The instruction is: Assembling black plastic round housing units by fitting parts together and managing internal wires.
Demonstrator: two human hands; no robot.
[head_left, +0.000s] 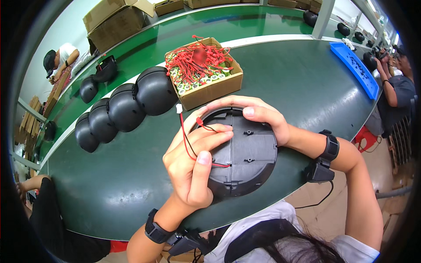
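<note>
A round black plastic housing (252, 151) faces up in front of me, its flat inner side showing a seam and small clips. My right hand (267, 116) grips its far right rim, thumb on top and fingers curled round the far edge. Over its left part lies my left hand (188, 164), closed, with red and black wires (186, 136) passing between thumb and fingers. These wires run from the housing's middle to a white connector (179, 108) above the hand. A small red connector (199, 122) on short leads pokes out by the left fingertips.
Beyond the hands, a cardboard box (215, 90) holds battery cells with red leads. Several black rounded shells (127, 107) stand in a row to its left. A blue tray (357, 70) of small dark parts lies at the right edge of the green table (114, 184). Other people work nearby.
</note>
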